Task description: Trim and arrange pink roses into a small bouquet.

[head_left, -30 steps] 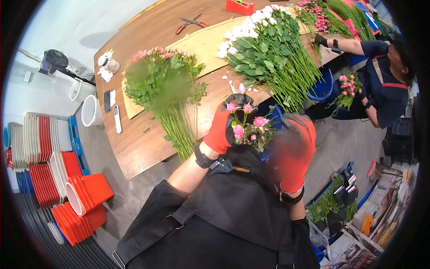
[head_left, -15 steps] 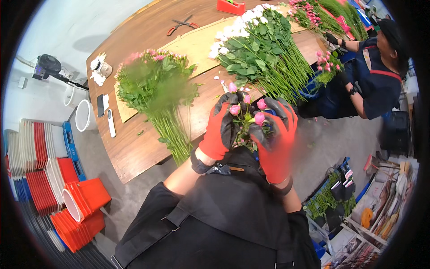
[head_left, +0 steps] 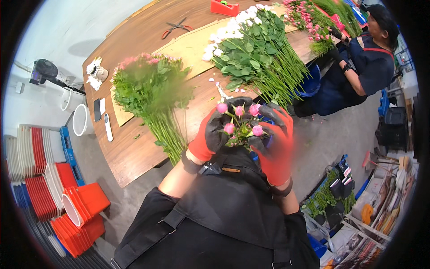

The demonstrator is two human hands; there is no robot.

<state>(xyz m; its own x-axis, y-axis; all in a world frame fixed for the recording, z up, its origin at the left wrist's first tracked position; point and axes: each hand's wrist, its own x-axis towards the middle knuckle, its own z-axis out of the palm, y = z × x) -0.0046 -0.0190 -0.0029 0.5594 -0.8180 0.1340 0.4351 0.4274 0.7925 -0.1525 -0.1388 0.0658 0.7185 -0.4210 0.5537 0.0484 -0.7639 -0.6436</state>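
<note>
Foremost, a black apron (head_left: 215,193) lay below the two hands, which wore red gloves (head_left: 274,170) with dark fingers. The left hand (head_left: 212,134) was curled closed on the left side of a cluster of pink roses (head_left: 242,130), which stood between the hands, blooms uppermost. The right hand (head_left: 275,136) was bent about the right side of the cluster, near the blooms; whether it pinched any of them could not be told.

Just beyond the hands stretched a brown worktop (head_left: 134,152). To their left lay a long-stemmed bunch of pink flowers (head_left: 154,89), partly blurred; beyond them and slightly right, a sheaf of white roses (head_left: 255,58), its stems reaching over a blue bucket (head_left: 312,85). Farther off, to the right of the hands, stood a co-worker (head_left: 358,62). Farther beyond the hands lay red-handled scissors (head_left: 178,26) and a red tape dispenser (head_left: 225,8).
</note>
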